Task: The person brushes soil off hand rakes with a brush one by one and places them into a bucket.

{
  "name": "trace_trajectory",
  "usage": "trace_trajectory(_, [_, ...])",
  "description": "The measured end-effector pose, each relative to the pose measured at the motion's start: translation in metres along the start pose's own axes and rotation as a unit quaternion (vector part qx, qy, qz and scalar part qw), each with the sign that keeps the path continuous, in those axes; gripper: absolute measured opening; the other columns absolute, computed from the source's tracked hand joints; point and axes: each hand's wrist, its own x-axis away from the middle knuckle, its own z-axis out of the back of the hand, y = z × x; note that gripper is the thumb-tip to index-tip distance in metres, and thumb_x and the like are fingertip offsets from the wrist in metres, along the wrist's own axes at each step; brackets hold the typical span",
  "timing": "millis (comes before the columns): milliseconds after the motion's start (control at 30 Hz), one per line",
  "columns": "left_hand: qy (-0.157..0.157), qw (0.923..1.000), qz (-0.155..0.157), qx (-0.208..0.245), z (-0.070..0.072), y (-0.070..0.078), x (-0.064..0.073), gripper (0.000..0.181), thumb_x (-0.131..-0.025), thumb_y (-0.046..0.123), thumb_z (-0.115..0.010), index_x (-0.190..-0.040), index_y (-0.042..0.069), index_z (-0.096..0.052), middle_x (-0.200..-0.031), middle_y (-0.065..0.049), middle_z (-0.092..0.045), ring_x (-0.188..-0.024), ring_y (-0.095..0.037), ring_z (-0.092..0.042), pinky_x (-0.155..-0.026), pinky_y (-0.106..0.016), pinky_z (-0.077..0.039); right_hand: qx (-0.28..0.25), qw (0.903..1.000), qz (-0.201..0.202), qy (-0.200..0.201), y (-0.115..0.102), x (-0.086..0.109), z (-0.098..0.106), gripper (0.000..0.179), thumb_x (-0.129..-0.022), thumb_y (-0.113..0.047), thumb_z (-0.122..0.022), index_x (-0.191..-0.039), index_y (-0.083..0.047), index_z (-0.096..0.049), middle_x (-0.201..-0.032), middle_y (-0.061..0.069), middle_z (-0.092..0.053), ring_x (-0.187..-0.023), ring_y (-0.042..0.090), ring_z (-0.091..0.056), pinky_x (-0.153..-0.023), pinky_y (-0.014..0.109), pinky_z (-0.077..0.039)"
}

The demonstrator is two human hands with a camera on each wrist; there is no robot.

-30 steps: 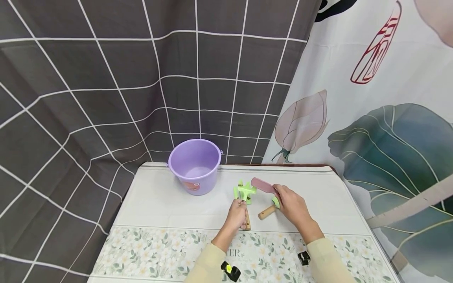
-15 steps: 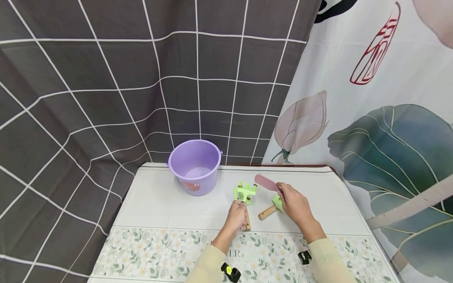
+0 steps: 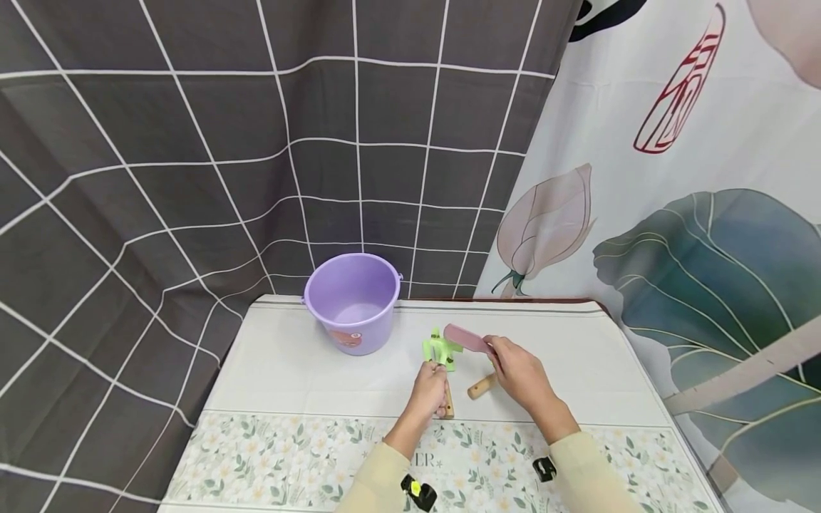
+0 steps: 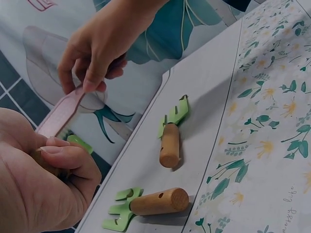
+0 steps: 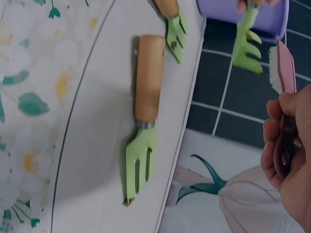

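My left hand (image 3: 428, 392) grips a small hand rake (image 5: 248, 48) with light-green prongs and brown specks of dirt. My right hand (image 3: 522, 374) holds a pink brush (image 5: 287, 65) with white bristles by its darker handle. In the head view the brush reaches the right side of the rake's head; whether they touch I cannot tell. Below them on the table lie two more green-headed tools: a hand fork (image 5: 146, 111) with a wooden handle, partly under my right hand in the head view, and another pronged tool (image 4: 158, 201) beside my left hand.
A purple bucket (image 3: 353, 303) stands at the back left of the table (image 3: 282, 377), behind my left hand. A floral band (image 3: 256, 456) runs along the table's near side. Dark checked cloth (image 3: 244, 128) hangs behind, and a painted white curtain (image 3: 616, 235) at the right.
The brush first moved slightly right, away from the rake, then back left over its head. The fork below is now more covered by my right hand. My left hand stays put.
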Motion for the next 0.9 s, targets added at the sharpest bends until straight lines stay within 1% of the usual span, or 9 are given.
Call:
trace_trajectory(67, [0.0,1.0,0.0,0.001,0.0,0.0,-0.001,0.024,-0.11,0.02,-0.036,-0.125,0.001,-0.041,-0.083,-0.002,-0.046,-0.054,-0.007,-0.033,-0.046,-0.019,-0.028,0.004,1.0,0.005,-0.005,-0.004,-0.001,-0.003,0.023,-0.098,-0.012,-0.071,-0.12,-0.009,-0.064,-0.103,0.008,-0.074,-0.088,0.025,-0.073,-0.07,0.043,-0.062])
trace_trajectory(267, [-0.003,1.0,0.0,0.003,0.0,0.002,0.001,0.022,-0.11,0.02,-0.035,-0.122,0.002,-0.04,-0.082,-0.001,-0.045,-0.054,-0.007,-0.034,-0.045,-0.017,-0.028,0.024,0.9994,0.019,-0.016,-0.013,-0.003,-0.013,0.024,-0.097,-0.014,-0.073,-0.12,-0.012,-0.064,-0.097,0.005,-0.074,-0.081,0.021,-0.073,-0.062,0.037,-0.06])
trace_trajectory(433, [-0.005,1.0,-0.003,0.002,-0.002,0.004,0.003,0.022,-0.11,0.019,-0.035,-0.123,0.001,-0.04,-0.081,-0.001,-0.045,-0.054,-0.008,-0.035,-0.045,-0.018,-0.028,0.034,0.9989,0.028,-0.016,-0.016,-0.002,-0.021,0.026,-0.097,-0.014,-0.074,-0.12,-0.011,-0.064,-0.096,0.004,-0.074,-0.08,0.021,-0.072,-0.062,0.036,-0.06])
trace_trajectory(567, [-0.006,1.0,-0.005,-0.003,-0.004,0.003,0.003,0.024,-0.11,0.018,-0.035,-0.125,0.0,-0.039,-0.079,0.001,-0.044,-0.053,-0.008,-0.035,-0.044,-0.017,-0.028,0.04,0.9988,0.024,-0.014,-0.016,0.0,-0.025,0.027,-0.095,-0.014,-0.075,-0.12,-0.012,-0.064,-0.095,0.003,-0.073,-0.08,0.021,-0.072,-0.062,0.036,-0.06])
trace_trajectory(700, [-0.013,0.9999,-0.002,-0.003,-0.004,0.003,0.004,0.026,-0.11,0.018,-0.035,-0.127,-0.001,-0.039,-0.078,0.002,-0.043,-0.053,-0.007,-0.033,-0.044,-0.018,-0.027,0.041,0.9989,0.013,-0.016,-0.016,0.001,-0.027,0.032,-0.091,-0.012,-0.08,-0.12,-0.013,-0.064,-0.094,0.004,-0.072,-0.079,0.021,-0.072,-0.063,0.037,-0.06])
trace_trajectory(800, [-0.019,0.9998,-0.002,-0.004,-0.004,0.003,0.006,0.025,-0.11,0.018,-0.035,-0.127,0.001,-0.039,-0.077,0.002,-0.043,-0.052,-0.007,-0.033,-0.044,-0.018,-0.027,0.044,0.9989,0.001,-0.012,-0.015,0.002,-0.029,0.035,-0.089,-0.011,-0.082,-0.119,-0.012,-0.065,-0.093,0.005,-0.072,-0.079,0.023,-0.071,-0.063,0.039,-0.06])
trace_trajectory(900, [-0.021,0.9998,-0.001,-0.001,-0.004,0.003,0.008,0.022,-0.111,0.019,-0.035,-0.126,0.004,-0.041,-0.077,0.002,-0.043,-0.051,-0.007,-0.032,-0.042,-0.017,-0.026,0.054,0.9985,-0.004,-0.001,-0.014,0.002,-0.029,0.035,-0.089,-0.011,-0.081,-0.12,-0.011,-0.065,-0.092,0.006,-0.071,-0.077,0.026,-0.071,-0.061,0.041,-0.059])
